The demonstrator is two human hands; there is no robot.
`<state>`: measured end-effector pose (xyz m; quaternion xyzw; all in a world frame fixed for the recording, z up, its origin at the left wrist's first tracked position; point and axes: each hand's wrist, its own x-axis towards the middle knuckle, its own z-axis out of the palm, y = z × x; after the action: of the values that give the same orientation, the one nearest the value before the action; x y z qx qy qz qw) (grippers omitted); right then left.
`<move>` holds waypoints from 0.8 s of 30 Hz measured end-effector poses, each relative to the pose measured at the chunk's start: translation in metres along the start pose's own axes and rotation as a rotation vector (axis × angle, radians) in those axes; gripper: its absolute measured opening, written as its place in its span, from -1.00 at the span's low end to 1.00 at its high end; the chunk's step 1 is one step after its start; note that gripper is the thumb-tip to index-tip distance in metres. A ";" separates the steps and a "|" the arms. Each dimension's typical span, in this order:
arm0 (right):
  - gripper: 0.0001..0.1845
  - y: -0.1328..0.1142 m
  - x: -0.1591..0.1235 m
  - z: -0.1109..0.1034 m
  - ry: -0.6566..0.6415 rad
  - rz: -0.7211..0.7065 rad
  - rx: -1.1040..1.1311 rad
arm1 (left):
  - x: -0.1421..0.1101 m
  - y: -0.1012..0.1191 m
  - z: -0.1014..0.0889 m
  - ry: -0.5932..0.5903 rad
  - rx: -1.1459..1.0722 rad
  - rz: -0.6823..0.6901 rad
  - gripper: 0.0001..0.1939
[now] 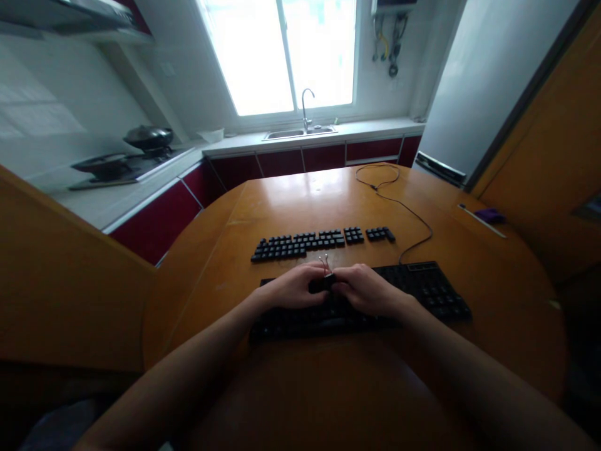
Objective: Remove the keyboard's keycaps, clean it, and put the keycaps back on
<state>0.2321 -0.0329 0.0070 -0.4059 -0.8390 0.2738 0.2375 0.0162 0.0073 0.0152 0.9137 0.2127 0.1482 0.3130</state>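
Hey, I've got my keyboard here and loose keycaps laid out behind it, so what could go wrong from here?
The small wire tool between your left hand and right hand might slip and scratch something on the keyboard. The loose keycaps sit just behind your hands, so a forward bump could jumble their rows. The cable lies loose across the table and might snag if the keyboard is shifted.

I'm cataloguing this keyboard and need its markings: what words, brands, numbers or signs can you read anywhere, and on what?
No text can be read.
Loose keys: any markings are too small and blurred.
Keyboard: the same; hands also cover part of it.
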 end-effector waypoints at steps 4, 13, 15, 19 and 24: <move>-0.83 0.010 0.003 0.003 0.102 -0.006 0.138 | 0.000 0.000 -0.001 -0.008 -0.032 -0.011 -0.81; -0.86 0.011 0.007 0.022 0.447 0.061 0.229 | 0.002 -0.017 0.008 0.313 0.113 -0.071 -0.83; -0.85 0.010 0.008 0.023 0.451 0.077 0.262 | 0.001 -0.019 0.007 0.339 0.193 -0.004 -0.85; -0.85 0.009 0.012 0.023 0.470 0.083 0.309 | 0.002 -0.019 0.006 0.457 0.320 0.103 -0.76; -0.85 0.010 0.014 0.024 0.523 0.105 0.291 | 0.002 -0.013 0.007 0.408 0.495 0.196 -0.79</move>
<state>0.2151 -0.0232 -0.0151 -0.4671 -0.6791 0.2895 0.4866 0.0171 0.0141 0.0020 0.9296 0.2116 0.3014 0.0166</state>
